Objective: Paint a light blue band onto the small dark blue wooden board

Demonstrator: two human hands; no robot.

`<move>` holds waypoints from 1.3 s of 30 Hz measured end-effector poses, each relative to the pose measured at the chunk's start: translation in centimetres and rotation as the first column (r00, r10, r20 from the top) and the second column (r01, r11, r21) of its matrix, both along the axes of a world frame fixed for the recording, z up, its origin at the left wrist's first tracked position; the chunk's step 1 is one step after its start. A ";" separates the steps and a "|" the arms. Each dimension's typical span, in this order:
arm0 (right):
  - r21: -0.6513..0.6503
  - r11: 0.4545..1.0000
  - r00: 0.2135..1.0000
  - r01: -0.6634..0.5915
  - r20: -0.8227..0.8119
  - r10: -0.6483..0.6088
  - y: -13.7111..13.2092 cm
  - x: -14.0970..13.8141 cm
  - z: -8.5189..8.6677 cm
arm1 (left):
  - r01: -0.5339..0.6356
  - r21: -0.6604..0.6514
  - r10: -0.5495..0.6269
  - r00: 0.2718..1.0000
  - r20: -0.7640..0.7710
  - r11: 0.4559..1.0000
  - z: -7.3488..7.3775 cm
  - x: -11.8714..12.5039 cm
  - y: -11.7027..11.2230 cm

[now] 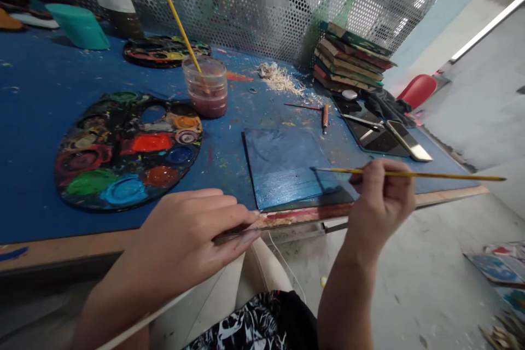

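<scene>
My right hand [379, 197] is closed round a thin yellow paintbrush [430, 175], held level, its tip resting on a square board painted blue [287, 167] that lies at the table's front edge. My left hand [192, 235] lies at the table edge left of the board, fingers together and stretched toward its near left corner; whether it presses the board or a thin dark strip there I cannot make out. A round palette [127, 150] with wells of red, green, blue and orange paint lies to the left.
A plastic cup of reddish water [207, 87] with a yellow brush stands behind the palette. A second palette [164, 50], a teal object [77, 26], wood shavings [279, 77], a carving tool [325, 117], stacked boards [350, 57], a tablet [371, 134] and a phone [408, 140] lie further back and right.
</scene>
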State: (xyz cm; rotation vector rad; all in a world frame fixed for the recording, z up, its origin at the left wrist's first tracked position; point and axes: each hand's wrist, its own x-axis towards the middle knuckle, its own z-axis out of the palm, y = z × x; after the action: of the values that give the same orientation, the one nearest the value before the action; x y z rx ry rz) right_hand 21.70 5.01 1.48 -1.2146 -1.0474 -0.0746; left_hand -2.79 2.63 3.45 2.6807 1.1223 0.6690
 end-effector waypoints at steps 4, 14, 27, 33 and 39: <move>0.062 0.987 0.989 0.151 -0.006 -0.151 0.2 1.5 0.3 | -0.006 0.004 0.006 1.000 -0.023 1.000 -0.2 -0.1 -0.1; -0.035 0.964 0.963 -0.265 0.034 0.266 0.1 -1.0 -0.1 | -0.001 -0.025 0.001 1.000 -0.020 1.000 0.1 0.0 -0.1; 0.093 0.994 0.997 -0.062 0.048 0.057 1.0 4.0 0.0 | -0.005 0.017 0.004 0.999 0.040 1.000 -0.4 0.0 0.1; 0.035 0.983 0.976 -0.180 0.131 0.174 1.4 5.5 1.4 | -0.004 0.020 0.003 0.999 0.034 1.000 -0.4 -0.1 0.1; -0.211 0.941 0.929 -0.263 0.207 0.306 3.7 6.0 3.2 | -0.009 0.026 0.008 0.999 0.048 1.000 -0.3 0.1 0.0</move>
State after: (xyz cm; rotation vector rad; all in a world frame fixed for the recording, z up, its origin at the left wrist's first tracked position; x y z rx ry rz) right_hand 27.67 8.74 4.66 -1.2220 -1.4588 0.1071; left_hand -2.69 2.68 3.14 2.6678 1.1211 0.7501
